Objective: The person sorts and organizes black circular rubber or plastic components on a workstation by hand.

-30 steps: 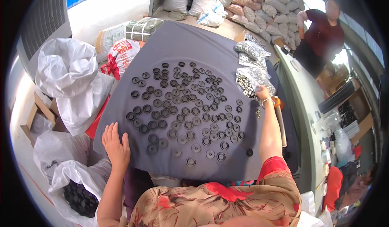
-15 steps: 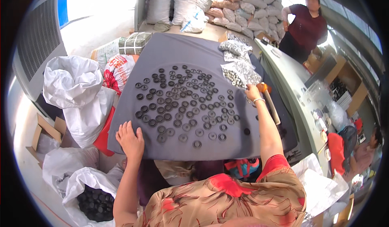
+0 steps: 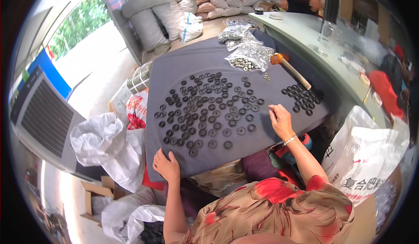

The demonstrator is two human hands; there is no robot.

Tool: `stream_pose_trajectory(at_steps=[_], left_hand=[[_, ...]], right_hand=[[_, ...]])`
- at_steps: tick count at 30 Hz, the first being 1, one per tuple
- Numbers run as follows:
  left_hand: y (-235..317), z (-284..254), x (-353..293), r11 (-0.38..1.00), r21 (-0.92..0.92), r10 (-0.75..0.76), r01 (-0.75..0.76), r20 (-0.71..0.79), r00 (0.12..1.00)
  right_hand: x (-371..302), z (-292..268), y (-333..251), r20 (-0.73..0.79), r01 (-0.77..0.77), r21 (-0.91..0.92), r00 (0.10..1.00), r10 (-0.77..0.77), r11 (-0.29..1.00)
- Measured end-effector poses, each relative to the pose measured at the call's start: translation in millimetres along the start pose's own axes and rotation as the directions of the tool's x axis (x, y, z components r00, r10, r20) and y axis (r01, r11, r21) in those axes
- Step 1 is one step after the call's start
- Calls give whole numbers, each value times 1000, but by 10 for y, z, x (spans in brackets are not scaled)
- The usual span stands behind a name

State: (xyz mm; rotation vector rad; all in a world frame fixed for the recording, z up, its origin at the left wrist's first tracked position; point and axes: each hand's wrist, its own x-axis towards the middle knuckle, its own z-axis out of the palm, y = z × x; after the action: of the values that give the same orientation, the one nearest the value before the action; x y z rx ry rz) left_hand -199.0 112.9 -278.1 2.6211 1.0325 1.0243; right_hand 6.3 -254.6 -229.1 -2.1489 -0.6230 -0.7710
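Many black discs (image 3: 211, 107), left hand (image 3: 167, 166) on table (image 3: 183, 61), right hand (image 3: 282, 122) near

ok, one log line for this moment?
left hand: on grey cloth | right hand: fingers curled, contents unclear | black discs: broad spread, smaller cluster right | orange-headed mallet: beside clear bag of metal parts

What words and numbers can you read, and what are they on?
I won't copy print, but here's where it is:
White woven sack, right: large dark characters, red print below.
Red-and-white sack, left: red print, too blurred.
Blue-marked sack, back: too small to read.
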Motion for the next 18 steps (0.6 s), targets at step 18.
stream_pose_trajectory(at_steps=[18], left_hand=[[-182, 115, 53, 987, 143, 65, -68, 27, 998]], right_hand=[[-412, 23, 210, 134, 45, -151, 991, -24, 987]])
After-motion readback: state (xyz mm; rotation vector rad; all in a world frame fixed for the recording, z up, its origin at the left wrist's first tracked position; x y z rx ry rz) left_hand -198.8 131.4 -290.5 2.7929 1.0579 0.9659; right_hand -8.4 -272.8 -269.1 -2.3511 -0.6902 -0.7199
